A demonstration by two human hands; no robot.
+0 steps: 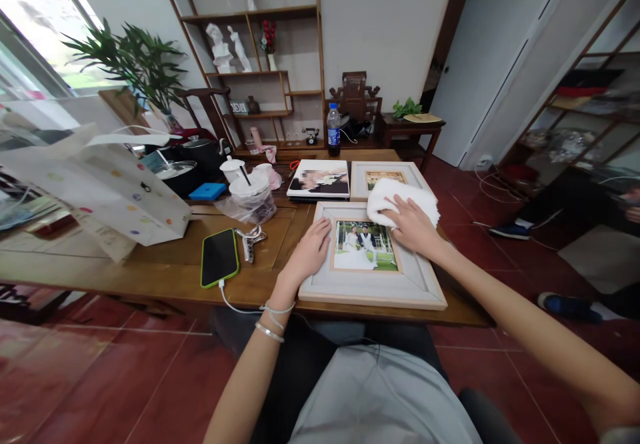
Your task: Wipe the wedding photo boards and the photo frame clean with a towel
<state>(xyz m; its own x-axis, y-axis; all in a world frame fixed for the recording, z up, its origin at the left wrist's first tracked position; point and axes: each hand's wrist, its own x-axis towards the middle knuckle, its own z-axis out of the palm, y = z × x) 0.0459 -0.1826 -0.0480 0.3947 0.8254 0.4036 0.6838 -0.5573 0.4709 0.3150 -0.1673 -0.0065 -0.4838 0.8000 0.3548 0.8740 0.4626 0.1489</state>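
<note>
A white picture frame [373,287] with a wedding photo lies flat at the near edge of the wooden table [165,264]. My left hand [309,252] rests flat on the frame's left border, fingers stretched out. My right hand [411,225] presses a folded white cloth [400,194] onto the frame's upper right corner, palm down, fingers spread over the cloth. Behind it lie a second, smaller white frame [385,176] and a photo album [320,179].
A phone in a green case [219,257] with a cable lies left of the frame, next to a metal clip [250,237]. A plastic-wrapped cup [251,197], a spotted paper bag [105,194], pots and a water bottle [333,129] stand further back. Someone's legs and shoes [565,305] are at right.
</note>
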